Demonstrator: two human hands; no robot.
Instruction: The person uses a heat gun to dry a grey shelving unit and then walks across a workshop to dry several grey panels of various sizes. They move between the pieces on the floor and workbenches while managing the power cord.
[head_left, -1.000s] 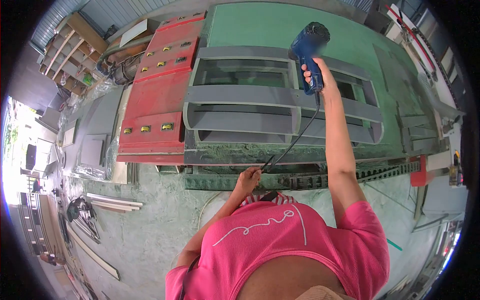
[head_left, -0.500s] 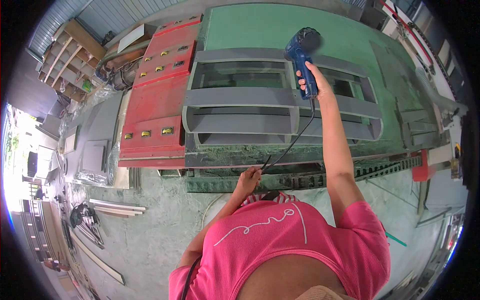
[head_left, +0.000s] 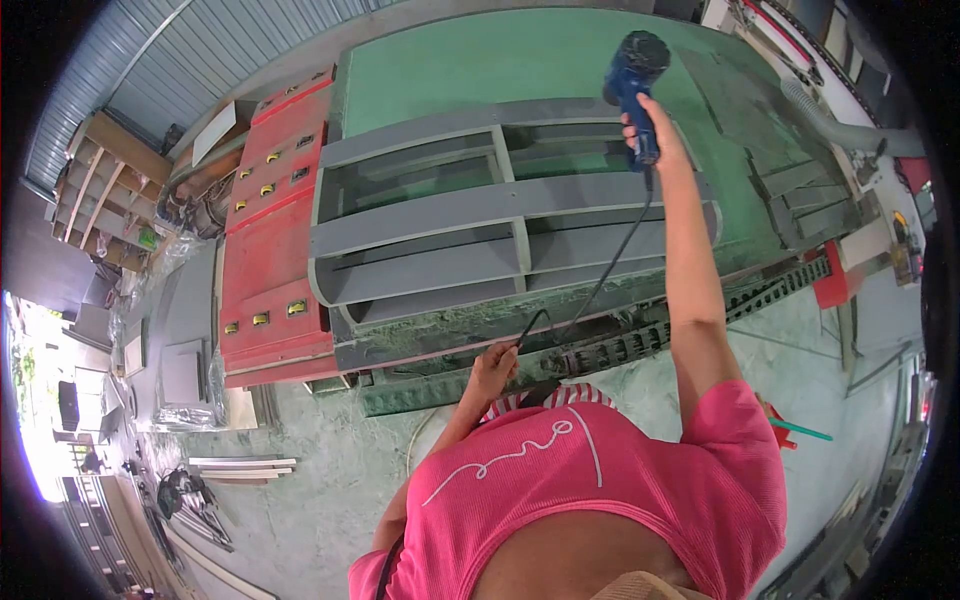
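My right hand (head_left: 655, 130) is stretched far out over the green table (head_left: 480, 60), gripping the handle of a blue power tool (head_left: 635, 75) whose round head points away from me. Its black cord (head_left: 610, 260) runs back across grey cut panels (head_left: 480, 210) lying on the table. My left hand (head_left: 494, 368) stays close to my body at the table's near edge, closed around that cord.
A red machine panel (head_left: 270, 250) with yellow buttons borders the table on the left. Grey offcuts (head_left: 800, 195) lie at the right, near a ribbed hose (head_left: 830, 125). Wooden shelves (head_left: 100, 190), boards and tools (head_left: 190, 495) sit on the floor at left.
My view has swung to the right and tilted. My right hand has carried the blue tool further out across the grey panels. My left hand keeps its hold on the cord.
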